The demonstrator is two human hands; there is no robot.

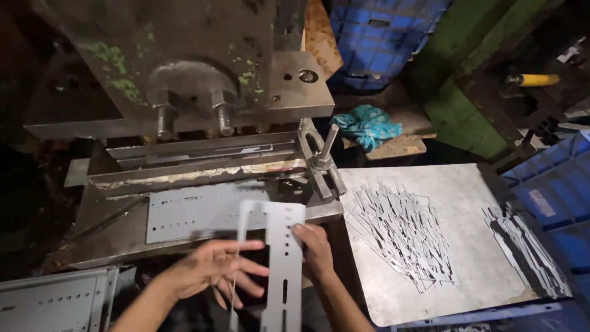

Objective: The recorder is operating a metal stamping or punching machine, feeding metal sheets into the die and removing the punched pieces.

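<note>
Blurring hands [264,261] grip punched plate [284,258], bottom cut off.

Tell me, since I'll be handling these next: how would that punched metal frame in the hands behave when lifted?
The punched metal frame, gripped by the right hand and left hand, looks thin and flat, so probably light. Its narrow side strip may flex or wobble. The cut-outs suggest sharp edges, so grip with care.

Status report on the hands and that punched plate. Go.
Left hand and right hand both gripping punched metal plate. Plate held in front of press bed. Nothing between.
</note>
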